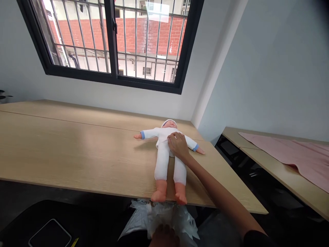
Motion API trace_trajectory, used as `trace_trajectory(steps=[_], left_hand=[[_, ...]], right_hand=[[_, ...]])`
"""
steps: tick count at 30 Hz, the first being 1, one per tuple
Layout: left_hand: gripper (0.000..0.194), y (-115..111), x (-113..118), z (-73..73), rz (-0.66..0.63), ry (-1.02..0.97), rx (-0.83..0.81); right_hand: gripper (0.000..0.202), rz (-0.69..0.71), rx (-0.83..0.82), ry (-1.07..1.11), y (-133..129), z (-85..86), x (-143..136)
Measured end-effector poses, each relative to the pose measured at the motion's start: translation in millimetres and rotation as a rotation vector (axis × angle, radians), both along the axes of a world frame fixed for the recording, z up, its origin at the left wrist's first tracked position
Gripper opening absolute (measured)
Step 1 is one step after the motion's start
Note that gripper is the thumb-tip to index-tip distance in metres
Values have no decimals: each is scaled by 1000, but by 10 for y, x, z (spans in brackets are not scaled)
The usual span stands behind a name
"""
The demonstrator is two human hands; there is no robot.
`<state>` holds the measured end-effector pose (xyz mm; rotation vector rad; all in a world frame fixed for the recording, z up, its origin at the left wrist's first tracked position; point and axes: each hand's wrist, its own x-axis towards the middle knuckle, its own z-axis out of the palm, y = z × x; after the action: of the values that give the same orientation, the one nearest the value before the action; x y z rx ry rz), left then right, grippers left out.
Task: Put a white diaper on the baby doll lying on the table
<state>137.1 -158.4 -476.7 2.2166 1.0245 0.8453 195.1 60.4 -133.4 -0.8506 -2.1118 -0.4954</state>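
Note:
A baby doll (162, 161) lies on its back on the wooden table, arms spread and bare feet at the near edge. It wears a white cap, a white top with blue cuffs and white trousers. My right hand (178, 145) is on the doll's belly, its fingers bent and closed on the white top (164, 133). Below the table edge, a crumpled clear plastic bag (159, 214) spreads over my lap. In shadow at the bottom, my left hand (164, 235) rests against the bag with fingers curled; the fingertips are hidden.
The wooden table (77, 151) runs along the wall under a barred window (115, 41). At the right, a second table (257, 154) holds a pink cloth (290, 151), with a dark gap between the tables. A phone-like device (50, 235) lies on a dark surface at lower left.

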Motion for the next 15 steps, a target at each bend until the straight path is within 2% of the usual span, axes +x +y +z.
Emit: trace_trajectory(steps=[3,5,7,9,12,14,15], left_hand=[[55,-43,-14,175,187,36,209],[58,-79,-75,444,177,88,362],[54,-112,-184,836,145,152,491],[49,-149,-323,1316,169,220,594],[38,-234,-535,2068,112,257,730],[28,-306,-654,2504,159,190,743],[23,-341,-702,2685,150,152,732]], right_hand=[[14,16,-44,-2,-6,-16,-3],[12,35,-80,-7,-64,14,-1],[11,78,-136,47,-229,100,35],[15,172,-260,151,-542,243,132],[22,422,-649,201,-1231,494,383],[27,502,-953,90,-1704,598,553],[36,558,-1070,25,-1905,608,618]])
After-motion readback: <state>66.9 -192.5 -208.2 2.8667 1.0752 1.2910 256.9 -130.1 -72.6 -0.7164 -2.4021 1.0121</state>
